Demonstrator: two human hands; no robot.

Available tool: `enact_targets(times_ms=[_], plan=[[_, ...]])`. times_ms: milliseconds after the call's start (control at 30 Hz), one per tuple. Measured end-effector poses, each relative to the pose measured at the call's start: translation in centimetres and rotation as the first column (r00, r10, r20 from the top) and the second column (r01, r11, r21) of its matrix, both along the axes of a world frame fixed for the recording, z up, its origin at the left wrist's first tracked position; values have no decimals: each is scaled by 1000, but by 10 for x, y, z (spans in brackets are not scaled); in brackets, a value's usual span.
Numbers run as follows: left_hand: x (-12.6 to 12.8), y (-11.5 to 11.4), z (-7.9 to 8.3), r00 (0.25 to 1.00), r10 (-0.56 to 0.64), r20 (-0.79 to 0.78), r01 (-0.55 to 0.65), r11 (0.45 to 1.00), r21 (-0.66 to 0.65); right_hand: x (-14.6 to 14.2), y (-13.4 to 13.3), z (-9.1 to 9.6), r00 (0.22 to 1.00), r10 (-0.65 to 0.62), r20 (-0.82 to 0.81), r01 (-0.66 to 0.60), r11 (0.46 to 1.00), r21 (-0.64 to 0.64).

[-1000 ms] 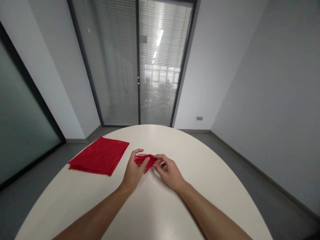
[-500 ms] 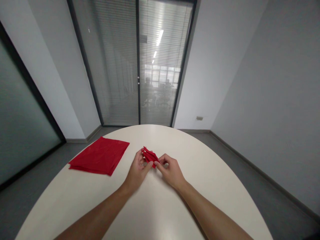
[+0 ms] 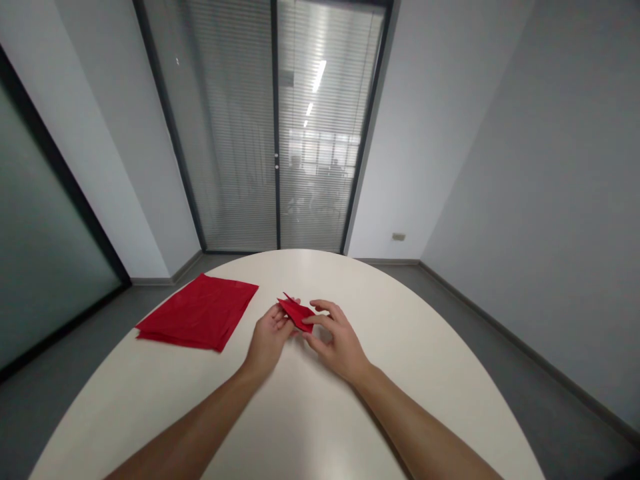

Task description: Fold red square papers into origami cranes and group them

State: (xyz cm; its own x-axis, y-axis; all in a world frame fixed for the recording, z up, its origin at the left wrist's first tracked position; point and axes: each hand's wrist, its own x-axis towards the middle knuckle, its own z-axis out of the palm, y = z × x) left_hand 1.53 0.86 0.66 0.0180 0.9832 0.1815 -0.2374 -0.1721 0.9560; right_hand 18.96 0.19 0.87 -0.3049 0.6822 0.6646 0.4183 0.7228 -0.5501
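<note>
A small piece of folded red paper (image 3: 296, 313), pointed at its upper left end, is held above the table in front of me. My left hand (image 3: 267, 337) grips it from the left, thumb along its lower edge and fingers partly behind it. On the other side, my right hand (image 3: 340, 340) has its fingers spread, with one fingertip touching the paper's right part and the thumb lower down, apart from that finger. Whether the thumb touches the paper I cannot tell.
Left of my hands, a stack of flat red sheets (image 3: 200, 313) lies near the edge of the round white table (image 3: 395, 320). Beyond the table stand a glass partition with blinds (image 3: 240, 167) and grey-white walls.
The folded paper has turned and now shows a broader flat face. My right hand has loosened its pinch and spread its fingers. My left hand has shifted slightly left.
</note>
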Motion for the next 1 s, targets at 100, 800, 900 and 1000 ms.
enact_targets(times_ms=[100, 800, 900, 1000], plan=[[1, -2, 2, 999, -40, 20, 40, 999, 29, 0, 1, -2, 999, 35, -18, -36, 998, -53], [1, 2, -5, 998, -3, -67, 8, 997, 79, -4, 3, -5, 995, 1, -103, -23, 977, -212], [0, 3, -7, 998, -8, -65, 12, 998, 58, -5, 5, -6, 987, -30, -160, -9, 972, -236], [0, 4, -8, 998, 1, -68, 2, 999, 43, -7, 7, -8, 967, -14, -254, -74, 940, -334]])
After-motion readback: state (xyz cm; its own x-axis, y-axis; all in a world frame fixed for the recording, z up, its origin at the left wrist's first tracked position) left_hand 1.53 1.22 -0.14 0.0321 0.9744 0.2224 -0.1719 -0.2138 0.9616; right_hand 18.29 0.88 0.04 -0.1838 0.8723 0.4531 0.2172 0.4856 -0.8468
